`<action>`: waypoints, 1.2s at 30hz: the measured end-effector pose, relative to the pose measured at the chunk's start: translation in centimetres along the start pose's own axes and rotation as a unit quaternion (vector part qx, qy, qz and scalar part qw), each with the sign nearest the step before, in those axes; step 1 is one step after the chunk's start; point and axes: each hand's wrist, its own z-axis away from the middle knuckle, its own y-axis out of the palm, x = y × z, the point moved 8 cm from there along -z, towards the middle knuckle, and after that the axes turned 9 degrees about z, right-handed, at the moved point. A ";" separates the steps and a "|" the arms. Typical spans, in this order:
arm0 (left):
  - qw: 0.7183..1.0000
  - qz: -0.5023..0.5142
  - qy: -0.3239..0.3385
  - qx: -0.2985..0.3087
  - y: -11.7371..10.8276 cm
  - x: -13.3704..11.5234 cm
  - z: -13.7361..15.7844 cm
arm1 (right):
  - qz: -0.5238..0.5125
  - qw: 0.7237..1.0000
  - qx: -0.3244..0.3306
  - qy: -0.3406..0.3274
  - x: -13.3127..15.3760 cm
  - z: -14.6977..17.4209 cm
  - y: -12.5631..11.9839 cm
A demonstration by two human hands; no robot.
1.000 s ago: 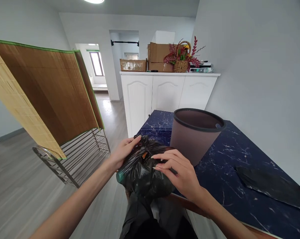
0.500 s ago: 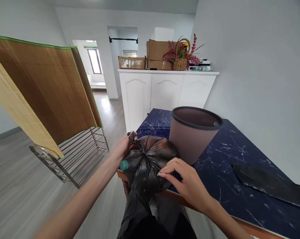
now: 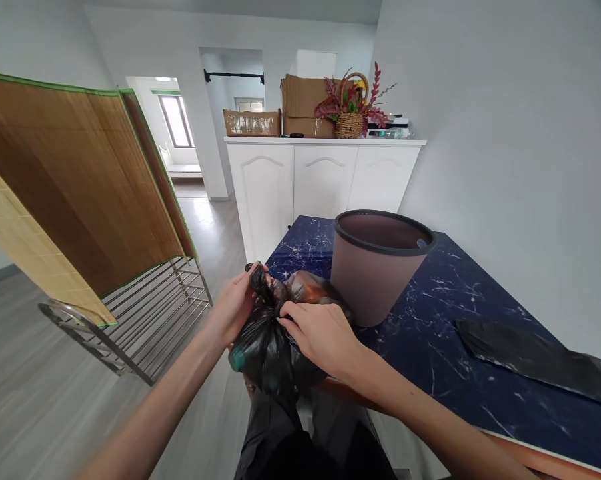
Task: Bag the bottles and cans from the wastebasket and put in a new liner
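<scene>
A full black garbage bag (image 3: 270, 363) rests at the near edge of the dark blue marbled table (image 3: 415, 347). Its top is gathered and twisted. My left hand (image 3: 238, 300) is closed round the twisted neck at the bag's upper left. With thumb and fingers pinched, my right hand (image 3: 320, 330) grips the gathered plastic at the middle of the bag. A green bottle cap (image 3: 237, 360) bulges at the bag's left side, and something orange shows through the thin plastic. Just behind the bag stands a brownish trash can (image 3: 365, 280) with a dark rim, upright.
A folded black plastic bag (image 3: 530, 360) lies on the table's right side. Left of me stands a metal rack (image 3: 145, 333) with a bamboo mat (image 3: 80, 193) draped over it. Beyond the table is a white cabinet (image 3: 323, 177) bearing cardboard boxes and a flower basket (image 3: 349, 125).
My right hand has moved left and up from the bag's right side to its gathered centre. The bag has tilted, its green cap lower. The view has shifted slightly right.
</scene>
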 end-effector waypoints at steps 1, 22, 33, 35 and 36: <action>1.000 -0.020 0.000 0.015 0.1 -0.2 0.3 | -0.029 0.999 -0.017 0.000 -0.2 0.7 -0.4; 0.917 -0.376 0.008 0.131 0.2 7.4 -5.6 | 0.091 0.878 -0.329 0.337 -23.2 22.0 -21.2; 0.871 -0.457 0.035 0.174 0.6 8.6 -5.0 | 0.250 0.870 -0.180 0.386 -43.3 19.1 -14.1; 0.868 -0.460 0.039 0.182 0.6 8.8 -4.9 | 0.245 0.870 -0.160 0.396 -45.1 18.8 -12.3; 0.867 -0.461 0.041 0.186 0.6 8.9 -4.9 | 0.242 0.872 -0.151 0.399 -45.8 18.7 -11.4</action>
